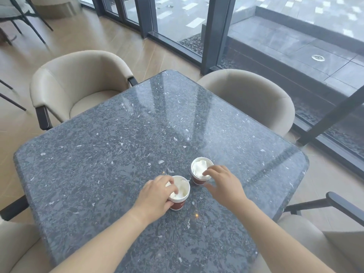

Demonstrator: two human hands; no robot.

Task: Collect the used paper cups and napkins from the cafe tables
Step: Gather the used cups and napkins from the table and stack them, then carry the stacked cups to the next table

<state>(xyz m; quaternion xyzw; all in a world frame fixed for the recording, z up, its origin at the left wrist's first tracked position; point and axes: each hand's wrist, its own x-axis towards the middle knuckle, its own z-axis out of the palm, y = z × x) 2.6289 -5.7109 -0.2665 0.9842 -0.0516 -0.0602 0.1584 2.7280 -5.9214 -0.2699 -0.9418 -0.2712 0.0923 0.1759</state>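
Note:
Two dark red paper cups stand on the grey speckled table (118,144), each with a crumpled white napkin inside. The near cup (180,196) looks like a stack of nested cups. My left hand (155,196) wraps its left side, thumb at the base and fingers over the rim pressing on the napkin. The far cup (199,174) stands a little to the right and behind. My right hand (224,184) touches it, fingertips on the napkin (199,167) at its rim and thumb low beside its wall.
Beige tub chairs stand around the table: one at the far left (78,83), one at the far right (252,99), one at the near right (325,243) and one at the near left (17,251). Dark window frames and glass run along the back right.

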